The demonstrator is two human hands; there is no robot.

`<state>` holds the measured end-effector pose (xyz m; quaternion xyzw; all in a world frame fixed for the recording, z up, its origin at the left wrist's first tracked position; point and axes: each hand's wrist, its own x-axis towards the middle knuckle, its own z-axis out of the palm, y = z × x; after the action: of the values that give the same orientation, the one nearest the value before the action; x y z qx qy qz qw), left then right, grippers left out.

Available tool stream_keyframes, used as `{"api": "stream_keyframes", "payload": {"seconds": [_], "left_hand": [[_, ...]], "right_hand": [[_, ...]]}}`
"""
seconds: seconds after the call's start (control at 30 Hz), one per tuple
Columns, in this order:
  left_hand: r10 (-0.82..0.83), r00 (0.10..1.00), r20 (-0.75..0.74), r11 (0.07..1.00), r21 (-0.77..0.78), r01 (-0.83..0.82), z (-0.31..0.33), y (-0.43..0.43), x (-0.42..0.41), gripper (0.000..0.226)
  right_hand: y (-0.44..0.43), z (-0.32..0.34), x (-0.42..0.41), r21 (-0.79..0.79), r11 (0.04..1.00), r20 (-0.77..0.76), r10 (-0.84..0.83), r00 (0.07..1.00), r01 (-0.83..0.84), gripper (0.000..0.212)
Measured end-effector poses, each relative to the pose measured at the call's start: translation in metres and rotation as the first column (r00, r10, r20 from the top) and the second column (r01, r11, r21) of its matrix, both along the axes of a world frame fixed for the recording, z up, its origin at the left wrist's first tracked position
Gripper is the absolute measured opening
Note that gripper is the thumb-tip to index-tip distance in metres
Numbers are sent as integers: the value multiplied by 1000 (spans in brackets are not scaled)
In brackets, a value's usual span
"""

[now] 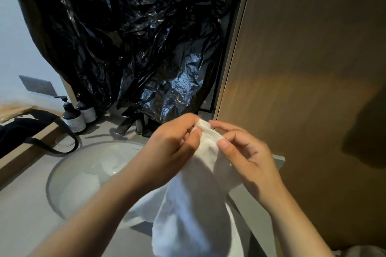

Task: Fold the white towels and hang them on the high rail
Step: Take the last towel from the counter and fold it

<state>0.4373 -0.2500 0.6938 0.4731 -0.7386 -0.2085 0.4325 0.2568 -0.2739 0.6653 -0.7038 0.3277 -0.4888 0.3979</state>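
left hand and right hand both pinching top edge of soft white terry towel | towel hanging limp over round white basin

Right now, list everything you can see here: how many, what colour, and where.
towel: one, white, hanging from both hands above the sink's right side
sink: one, pale round basin, set in the counter, lower left
counter: one, grey, around the sink
faucet: one, dark, behind the sink
bottles: two, dark with pale labels, left of the faucet
plastic sheet: one, black, crumpled, hanging behind the faucet
bag: one, black with a strap, far left
wall plate: one, grey, on the left wall
panel: one, brown wood, right side
hands: two, bare; left hand and right hand both pinch the towel's top edge
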Motion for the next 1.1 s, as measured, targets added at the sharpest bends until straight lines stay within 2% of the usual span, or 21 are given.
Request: {"api": "stream_keyframes", "payload": {"seconds": [0.07, 0.13, 0.2, 0.33, 0.53, 0.67, 0.8, 0.93, 1.1], "left_hand": [[5, 1000, 28, 1000, -5, -5, 14, -11, 5, 19], [-7, 997, 71, 999, -53, 11, 23, -16, 9, 20], [-25, 996, 91, 996, -82, 33, 26, -17, 10, 21], [3, 999, 36, 996, -90, 0, 24, -19, 11, 23], [183, 982, -42, 976, -112, -187, 18, -28, 15, 22], [255, 966, -36, 963, -80, -257, 9, -36, 19, 21], [354, 934, -51, 929, -92, -358, 3, -47, 22, 20], [389, 920, -55, 911, -127, -393, 2, -59, 28, 20], [395, 917, -50, 911, -110, -398, -12, -70, 25, 21]], "right_hand": [[-6, 9, 4, -16, 999, 34, 28, 999, -28, 15], [-13, 13, 5, -58, 998, 5, 7, 1000, -7, 16], [-18, 17, 4, -34, 999, -28, 23, 999, -24, 16], [-22, 20, 7, 6, 996, -69, 91, 993, -91, 17], [-17, 0, -1, -95, 995, -202, -32, 979, 13, 22], [-12, -25, -8, -50, 998, -306, -58, 950, 45, 29], [-12, -51, -17, -12, 995, -471, -96, 877, 103, 45], [-9, -74, -36, -4, 991, -559, -111, 822, 131, 43], [-6, -85, -51, -18, 978, -563, -184, 806, 210, 29]]}}
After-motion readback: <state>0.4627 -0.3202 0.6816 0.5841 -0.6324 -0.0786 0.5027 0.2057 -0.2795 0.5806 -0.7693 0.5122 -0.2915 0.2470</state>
